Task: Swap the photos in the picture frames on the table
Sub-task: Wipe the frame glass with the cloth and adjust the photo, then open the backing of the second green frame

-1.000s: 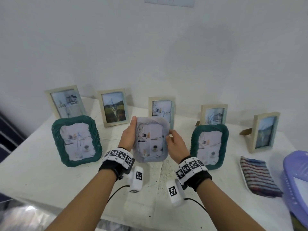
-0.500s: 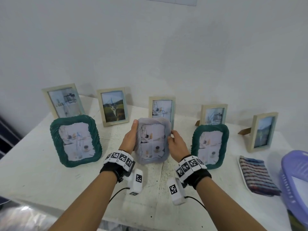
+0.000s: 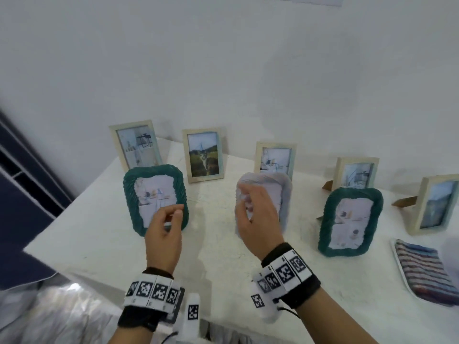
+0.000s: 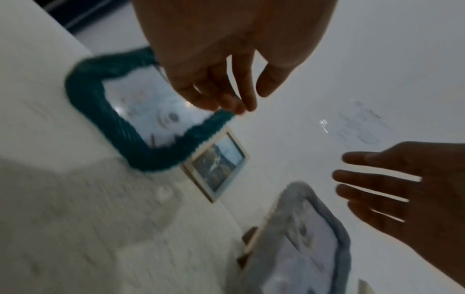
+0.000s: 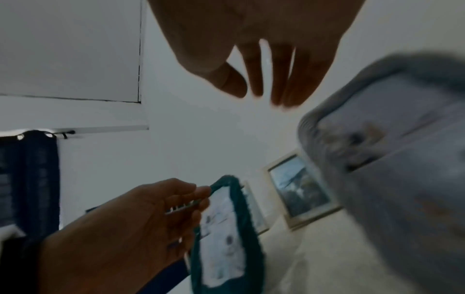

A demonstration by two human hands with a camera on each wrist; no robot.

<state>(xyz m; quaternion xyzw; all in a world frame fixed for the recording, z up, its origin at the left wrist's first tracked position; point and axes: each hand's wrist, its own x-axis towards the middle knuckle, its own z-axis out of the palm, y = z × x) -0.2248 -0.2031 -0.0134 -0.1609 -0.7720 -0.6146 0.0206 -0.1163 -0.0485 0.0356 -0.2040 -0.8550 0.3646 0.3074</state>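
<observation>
A grey ribbed picture frame (image 3: 284,194) stands upright mid-table with a pale photo in it, also seen blurred in the wrist views (image 4: 302,238) (image 5: 390,159). My right hand (image 3: 246,202) hovers just in front of it with straight, spread fingers (image 4: 365,179) and holds nothing. My left hand (image 3: 173,212) is in front of the left green frame (image 3: 131,194). Its loosely curled fingers (image 5: 196,197) are close to that frame's top edge (image 5: 224,183) and grip nothing. A second green frame (image 3: 352,222) stands to the right.
Several small pale wooden frames line the back by the wall, among them a cat photo (image 3: 203,155) and one at far right (image 3: 437,204). A striped cloth (image 3: 422,271) lies front right. The white table (image 3: 99,232) ends at its left and front edges.
Both hands have let go of the grey frame, which now stands on the table. My left hand has moved left to the left green frame; my right hand has drawn back slightly.
</observation>
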